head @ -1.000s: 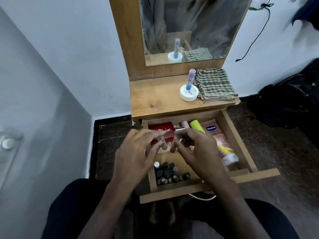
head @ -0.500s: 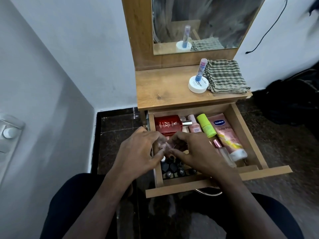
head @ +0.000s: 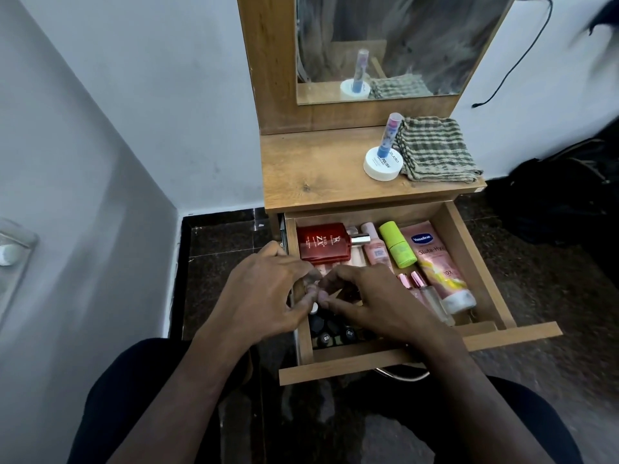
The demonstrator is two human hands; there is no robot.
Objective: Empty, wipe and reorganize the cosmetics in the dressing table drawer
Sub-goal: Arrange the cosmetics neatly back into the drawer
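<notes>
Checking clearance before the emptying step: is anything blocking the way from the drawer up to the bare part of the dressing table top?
Nothing visible does. The drawer is pulled open below the table top, whose left part is bare; the white jar and checked cloth sit at its right.

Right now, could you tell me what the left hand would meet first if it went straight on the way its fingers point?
Probably the right hand: the left hand points rightward, fingertips nearly touching it already.
</notes>
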